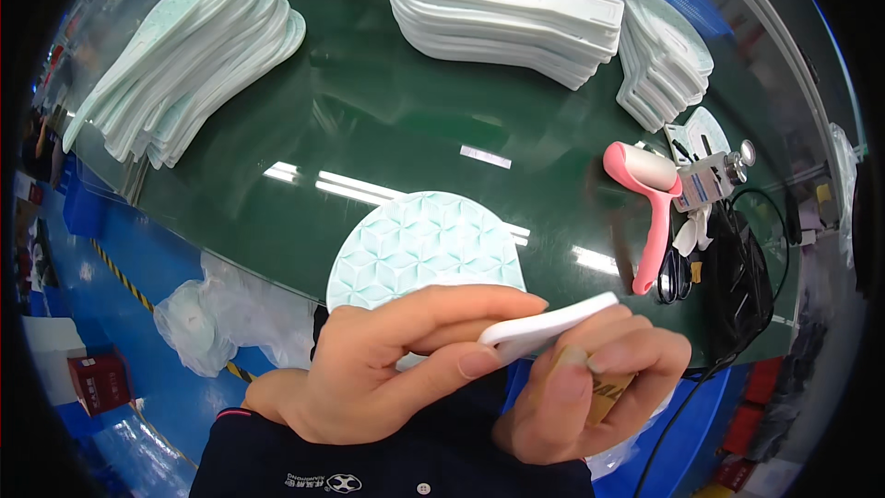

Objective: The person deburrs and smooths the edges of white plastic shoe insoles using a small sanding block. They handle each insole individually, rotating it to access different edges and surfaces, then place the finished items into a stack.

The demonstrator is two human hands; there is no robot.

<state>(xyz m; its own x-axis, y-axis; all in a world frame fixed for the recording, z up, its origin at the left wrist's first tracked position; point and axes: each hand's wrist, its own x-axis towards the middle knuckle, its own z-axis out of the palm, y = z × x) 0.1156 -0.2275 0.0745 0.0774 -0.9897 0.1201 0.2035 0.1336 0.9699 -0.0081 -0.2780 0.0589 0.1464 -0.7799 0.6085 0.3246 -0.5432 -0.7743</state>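
A white plastic piece with a thin rounded edge (pixel 546 323) is held up over the table's front edge. My left hand (pixel 369 373) pinches its left end between thumb and fingers. My right hand (pixel 604 378) is closed at its right end, the fingers curled, with a tan slip with dark print (pixel 608 397) tucked in the grip. Behind my left hand lies a pale mint, rounded panel with a raised petal pattern (pixel 424 244). My hand covers its near part, so I cannot tell whether the white piece joins it.
Stacks of paddle-shaped white panels stand at the far left (pixel 198 55), far middle (pixel 498 14) and far right (pixel 664 60) of the green table (pixel 304 143). A pink-handled lint roller (pixel 654 231), a clear pump bottle (pixel 708 180) and a black bag (pixel 740 286) lie at right.
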